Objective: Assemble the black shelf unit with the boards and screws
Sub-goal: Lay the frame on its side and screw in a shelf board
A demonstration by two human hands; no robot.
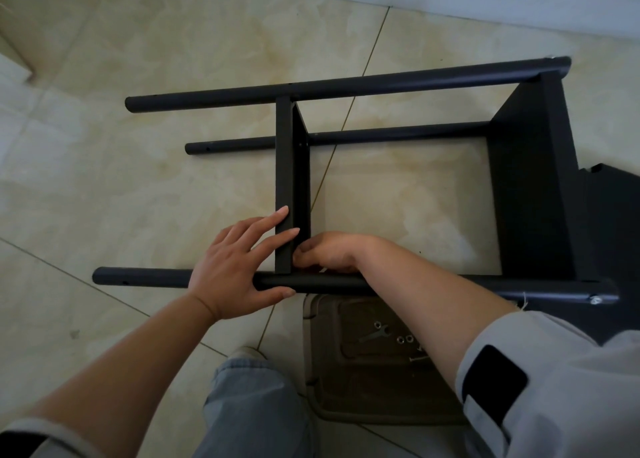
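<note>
The black shelf unit [526,194] lies on its side on the tiled floor, with three round legs visible running left to right. A narrow black board [289,166] stands between the far leg [346,85] and the near leg [138,277]. My left hand [239,263] lies flat with straight fingers on the board's lower end, its thumb under the near leg. My right hand [329,255] is curled at the inner corner where that board meets the near leg; what its fingertips hold is hidden.
A grey plastic stool [363,381] stands just below the near leg, carrying a small wrench [375,333], a few nuts [404,339] and screws. Another black board [613,235] lies at the right. My jeans leg and shoe [247,353] are beside the stool. A wall runs along the top.
</note>
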